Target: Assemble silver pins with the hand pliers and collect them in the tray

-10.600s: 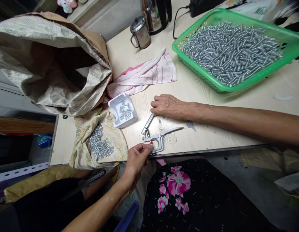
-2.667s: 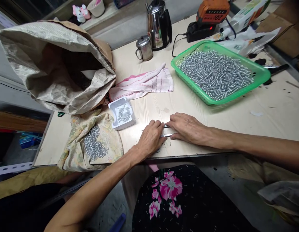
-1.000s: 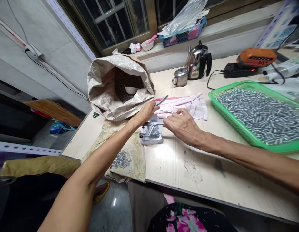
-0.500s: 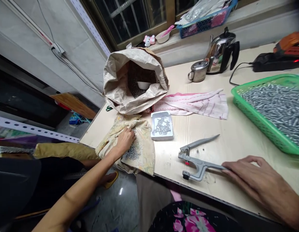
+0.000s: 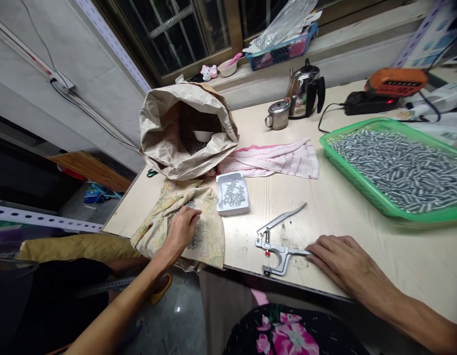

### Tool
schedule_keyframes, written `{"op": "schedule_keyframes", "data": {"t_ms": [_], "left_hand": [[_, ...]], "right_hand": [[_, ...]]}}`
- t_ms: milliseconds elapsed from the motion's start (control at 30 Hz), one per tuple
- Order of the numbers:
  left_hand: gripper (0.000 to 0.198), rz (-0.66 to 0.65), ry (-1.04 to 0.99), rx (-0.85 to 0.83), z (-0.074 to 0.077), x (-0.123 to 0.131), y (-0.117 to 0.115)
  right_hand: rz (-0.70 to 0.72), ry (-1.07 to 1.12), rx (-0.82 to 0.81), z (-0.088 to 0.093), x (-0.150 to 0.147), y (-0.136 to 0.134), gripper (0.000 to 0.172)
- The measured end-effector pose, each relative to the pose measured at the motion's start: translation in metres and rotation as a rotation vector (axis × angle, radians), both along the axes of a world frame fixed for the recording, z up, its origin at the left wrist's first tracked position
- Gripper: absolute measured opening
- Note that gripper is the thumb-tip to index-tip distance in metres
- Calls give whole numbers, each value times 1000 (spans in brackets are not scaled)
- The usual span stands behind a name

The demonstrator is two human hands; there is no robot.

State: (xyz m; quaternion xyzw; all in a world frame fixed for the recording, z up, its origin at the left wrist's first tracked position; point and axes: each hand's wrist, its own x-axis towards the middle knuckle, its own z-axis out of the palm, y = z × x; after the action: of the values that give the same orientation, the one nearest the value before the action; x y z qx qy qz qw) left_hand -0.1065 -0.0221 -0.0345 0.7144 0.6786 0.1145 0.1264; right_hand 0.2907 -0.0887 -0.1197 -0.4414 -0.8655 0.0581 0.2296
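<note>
Pale worktop (image 5: pixel 361 217) below a dark window (image 5: pixel 176 39), metal pieces (image 5: pixel 195 240) heaped on cloth

On a patterned cloth (image 5: pixel 209 235) at the left, by the front edge, the heap of metal pieces is partly covered by the left hand (image 5: pixel 182 227). Its fingers are bent downward; whether a piece is pinched by them cannot be told. Grey pliers (image 5: pixel 283 251) are laid between the hands near the front edge, with their handles spread apart. The lower handle's end is touched by the fingertips of the right hand (image 5: pixel 339 256), whose fingers are held close together; whether it is gripped cannot be told. Just beside the cloth, a white tub (image 5: pixel 233 212) is set with more pieces (image 5: pixel 233 195) inside. Behind them, an open sack (image 5: pixel 191 167) and a pink-and-white towel (image 5: pixel 283 160) are seen. At the right, a green basket (image 5: pixel 426 215) is filled with silvery rods (image 5: pixel 398 167). Farther back, a lidded mug (image 5: pixel 279 118) is placed just beside a kettle (image 5: pixel 304 93), and an orange battery (image 5: pixel 396 81) is seated on a black charger (image 5: pixel 365 103)
</note>
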Motion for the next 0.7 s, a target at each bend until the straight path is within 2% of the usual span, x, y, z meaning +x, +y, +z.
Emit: {"op": "schedule_keyframes", "data": {"t_ms": [133, 233, 333, 433, 533, 700], "left_hand": [[23, 50, -574, -261, 3, 58, -33], [20, 62, -760, -371, -10, 98, -52], [19, 144, -862, -449, -28, 123, -61], [17, 219, -932, -510, -41, 135, -64], [19, 223, -926, -530, -46, 140, -64], [23, 200, -875, -453, -47, 140, -63]], "right_hand": [[-2, -57, -45, 5, -3, 1, 19], [43, -126, -95, 10, -5, 3, 19], [67, -162, -132, 13, -5, 4, 18], [61, -176, -149, 16, -6, 3, 19], [74, -152, -108, 17, -5, 1, 22], [59, -128, 45, 14, -6, -4, 25]]}}
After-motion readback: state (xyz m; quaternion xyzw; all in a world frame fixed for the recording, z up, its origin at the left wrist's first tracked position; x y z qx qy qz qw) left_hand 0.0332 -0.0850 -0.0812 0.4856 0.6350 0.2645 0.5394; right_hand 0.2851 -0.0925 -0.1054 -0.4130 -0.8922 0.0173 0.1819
